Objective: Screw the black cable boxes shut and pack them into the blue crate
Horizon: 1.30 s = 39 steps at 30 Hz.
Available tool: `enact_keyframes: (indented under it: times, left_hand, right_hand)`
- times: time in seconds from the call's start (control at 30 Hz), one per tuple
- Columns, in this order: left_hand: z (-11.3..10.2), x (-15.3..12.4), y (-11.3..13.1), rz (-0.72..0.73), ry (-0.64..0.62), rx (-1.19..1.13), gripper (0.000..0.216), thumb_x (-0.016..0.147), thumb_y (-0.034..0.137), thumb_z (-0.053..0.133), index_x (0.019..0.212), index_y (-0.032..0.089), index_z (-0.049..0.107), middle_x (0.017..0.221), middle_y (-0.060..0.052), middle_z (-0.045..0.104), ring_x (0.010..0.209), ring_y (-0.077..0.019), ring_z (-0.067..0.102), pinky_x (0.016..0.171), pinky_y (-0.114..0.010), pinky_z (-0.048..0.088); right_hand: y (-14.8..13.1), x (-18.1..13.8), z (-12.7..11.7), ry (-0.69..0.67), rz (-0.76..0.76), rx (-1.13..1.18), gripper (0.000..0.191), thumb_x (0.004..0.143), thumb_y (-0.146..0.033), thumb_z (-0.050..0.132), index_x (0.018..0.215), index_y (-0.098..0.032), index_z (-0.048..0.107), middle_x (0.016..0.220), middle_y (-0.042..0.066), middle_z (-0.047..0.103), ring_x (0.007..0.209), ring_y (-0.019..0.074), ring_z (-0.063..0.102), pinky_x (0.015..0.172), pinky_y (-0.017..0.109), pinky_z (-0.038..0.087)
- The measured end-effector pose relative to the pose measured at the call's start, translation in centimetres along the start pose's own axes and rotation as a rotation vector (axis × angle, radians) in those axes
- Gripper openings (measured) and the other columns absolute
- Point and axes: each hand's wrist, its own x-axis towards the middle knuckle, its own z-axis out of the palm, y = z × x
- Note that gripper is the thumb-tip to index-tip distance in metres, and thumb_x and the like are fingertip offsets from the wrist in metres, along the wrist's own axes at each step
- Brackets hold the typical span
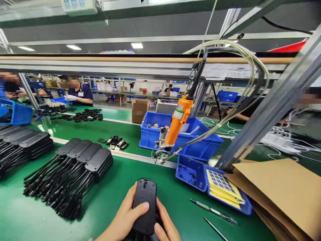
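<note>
A black plastic casing [145, 214] with rounded ends and a cable at its near end is held over the green bench, low in the middle of the view. My left hand [122, 214] grips its left side, thumb lying across the face. Along the right edge my right hand [167, 221] is closed round it, with the fingertips partly hidden behind. To the left lie rows of like black casings [99, 159] with bundled cables. An orange electric screwdriver [178, 120] hangs beyond the hands, to the right.
Right of the hands are a small blue bin [190, 172] of small black parts, yellow label sheets [223, 187], a pen [213, 211] and cardboard sheets [281, 187]. A large blue crate [160, 142] stands behind. Small black pieces [117, 142] lie on the bench. A person [79, 92] sits across.
</note>
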Motion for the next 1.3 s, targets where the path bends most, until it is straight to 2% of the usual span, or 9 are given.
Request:
enact_keyframes:
  times: [0.3, 0.47, 0.57, 0.63, 0.8, 0.87, 1.03, 1.17, 1.3]
  left_hand:
    - [0.6, -0.2, 0.4, 0.065, 0.080, 0.009, 0.095, 0.076, 0.060, 0.071, 0.152, 0.016, 0.034, 0.152, -0.015, 0.042, 0.136, -0.0328, 0.044, 0.118, -0.043, 0.030]
    - [1.3, -0.5, 1.7, 0.011, 0.160, -0.064, 0.085, 0.078, 0.059, 0.070, 0.146, 0.016, 0.044, 0.152, -0.012, 0.043, 0.142, -0.0305, 0.037, 0.121, -0.040, 0.025]
    - [1.5, -0.5, 1.8, -0.004, 0.213, -0.099, 0.079, 0.079, 0.060, 0.069, 0.143, 0.019, 0.049, 0.151, -0.009, 0.045, 0.143, -0.0303, 0.036, 0.120, -0.039, 0.025]
    - [1.5, -0.5, 1.6, -0.003, 0.227, -0.090, 0.076, 0.081, 0.061, 0.067, 0.143, 0.019, 0.050, 0.152, -0.009, 0.044, 0.141, -0.0302, 0.037, 0.120, -0.039, 0.025]
    - [1.7, -0.6, 1.1, 0.042, 0.243, -0.050, 0.072, 0.086, 0.058, 0.062, 0.144, 0.019, 0.047, 0.151, -0.009, 0.044, 0.142, -0.0288, 0.036, 0.121, -0.038, 0.022]
    - [1.8, -0.6, 0.9, 0.067, 0.276, -0.026, 0.072, 0.087, 0.061, 0.060, 0.143, 0.019, 0.048, 0.151, -0.009, 0.044, 0.143, -0.0284, 0.034, 0.122, -0.038, 0.020]
    - [1.5, -0.6, 0.2, 0.134, 0.374, 0.062, 0.067, 0.088, 0.067, 0.053, 0.137, 0.021, 0.054, 0.153, -0.007, 0.042, 0.147, -0.0280, 0.028, 0.124, -0.040, 0.017]
    - [0.6, -0.9, -1.1, 0.354, 0.345, 0.135, 0.055, 0.089, 0.061, 0.056, 0.129, 0.024, 0.059, 0.152, -0.006, 0.043, 0.145, -0.0309, 0.030, 0.124, -0.043, 0.018]
    - [1.0, -2.1, -2.2, 0.424, 0.326, 0.032, 0.077, 0.078, 0.071, 0.063, 0.138, 0.024, 0.053, 0.146, -0.009, 0.051, 0.138, -0.0397, 0.039, 0.118, -0.047, 0.032]
  right_hand:
    - [0.0, -0.1, 0.1, 0.005, 0.051, 0.186, 0.059, 0.098, -0.055, 0.041, 0.151, -0.027, 0.040, 0.158, 0.006, 0.035, 0.145, 0.0219, 0.035, 0.116, 0.035, 0.039]
    - [-1.1, 0.1, -0.5, -0.059, 0.069, 0.195, 0.059, 0.098, -0.050, 0.046, 0.152, -0.027, 0.037, 0.157, 0.009, 0.037, 0.141, 0.0211, 0.042, 0.112, 0.033, 0.043]
    - [-2.4, 0.3, -0.7, 0.134, -0.025, 0.179, 0.054, 0.093, -0.055, 0.053, 0.135, -0.022, 0.053, 0.121, 0.011, 0.062, 0.104, 0.0185, 0.063, 0.088, 0.027, 0.054]
    - [-3.2, 0.2, -0.7, 0.196, -0.079, 0.159, 0.047, 0.087, -0.060, 0.059, 0.110, -0.020, 0.061, 0.083, 0.004, 0.062, 0.073, 0.0145, 0.059, 0.068, 0.023, 0.052]
    - [-4.4, -0.7, 0.4, -0.260, 0.076, 0.193, 0.056, 0.075, -0.070, 0.065, 0.058, -0.020, 0.045, 0.043, -0.007, 0.035, 0.040, 0.0056, 0.028, 0.044, 0.022, 0.026]
    - [-4.8, -1.0, 1.0, -0.330, 0.161, 0.207, 0.060, 0.070, -0.069, 0.067, 0.052, -0.020, 0.038, 0.042, -0.006, 0.034, 0.039, 0.0049, 0.025, 0.042, 0.023, 0.022]
    - [-5.8, -0.4, 1.3, -0.276, 0.249, 0.119, 0.051, 0.070, -0.056, 0.061, 0.047, -0.021, 0.034, 0.042, -0.004, 0.033, 0.039, 0.0056, 0.027, 0.039, 0.022, 0.021]
    - [-6.4, 0.3, 0.2, -0.225, 0.067, 0.163, 0.053, 0.079, -0.066, 0.048, 0.054, -0.020, 0.041, 0.048, -0.001, 0.043, 0.043, 0.0070, 0.036, 0.040, 0.020, 0.024]
    - [-6.1, 0.6, -0.3, -0.249, -0.147, 0.248, 0.063, 0.085, -0.078, 0.035, 0.060, -0.021, 0.043, 0.055, 0.001, 0.051, 0.049, 0.0088, 0.046, 0.047, 0.020, 0.036]
